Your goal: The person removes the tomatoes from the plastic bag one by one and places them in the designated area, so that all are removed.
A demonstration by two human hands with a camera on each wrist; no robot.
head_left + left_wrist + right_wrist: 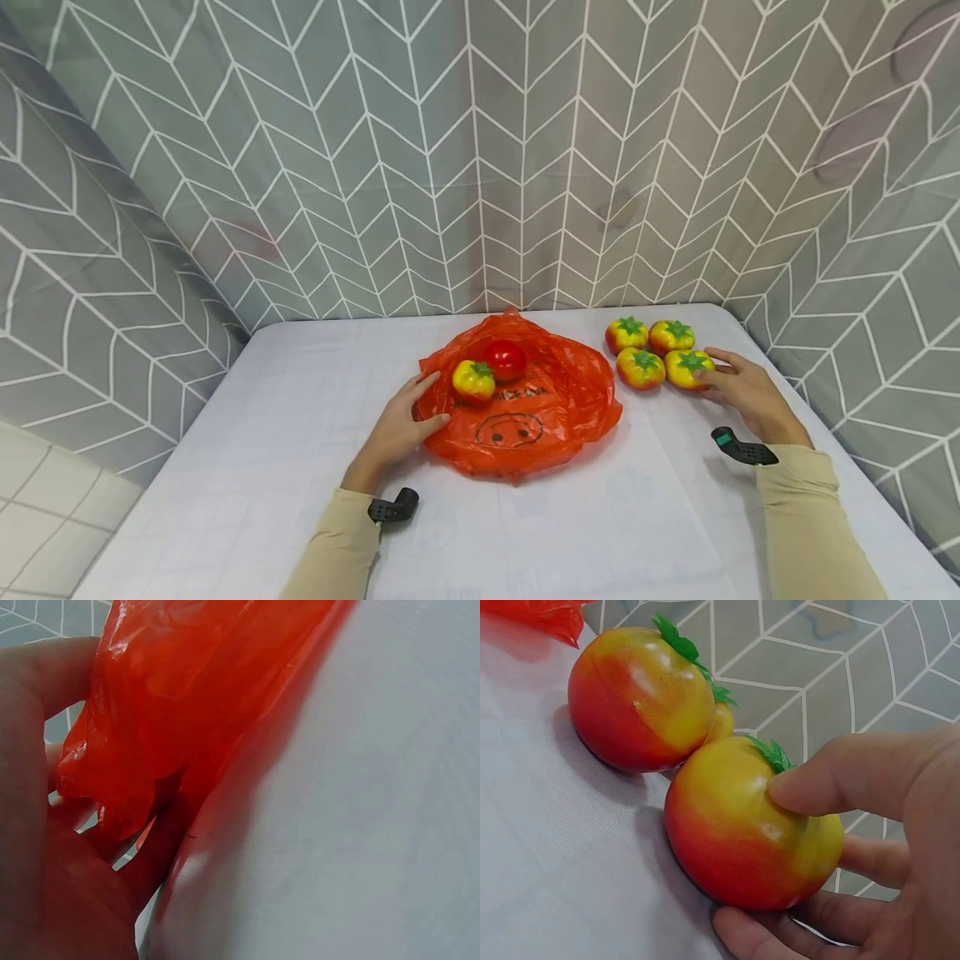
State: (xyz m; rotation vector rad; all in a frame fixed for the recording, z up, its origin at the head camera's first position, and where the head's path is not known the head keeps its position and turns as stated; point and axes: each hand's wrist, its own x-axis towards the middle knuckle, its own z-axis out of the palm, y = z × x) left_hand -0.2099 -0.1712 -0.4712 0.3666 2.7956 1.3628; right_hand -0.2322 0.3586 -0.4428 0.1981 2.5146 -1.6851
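An orange-red plastic bag [525, 408] lies spread on the table, with a dark printed face and lettering on it. On the bag sit a yellow-and-red tomato [474, 382] and another showing its glossy red side [506, 360]. My left hand [397, 427] holds the bag's left edge loosely between thumb and fingers; the film partly hides the fingers in the left wrist view. At the right, my right hand [746, 393] grips the nearest right tomato [742, 825], thumb on its top and fingers around its underside. That tomato rests beside several like ones, each with a green leafy top.
Next to the gripped one, other tomatoes [641, 368] stand close together near the table's right back corner. A white cloth covers the table [600, 533]. Grey patterned curtains [450, 167] hang behind and at both sides.
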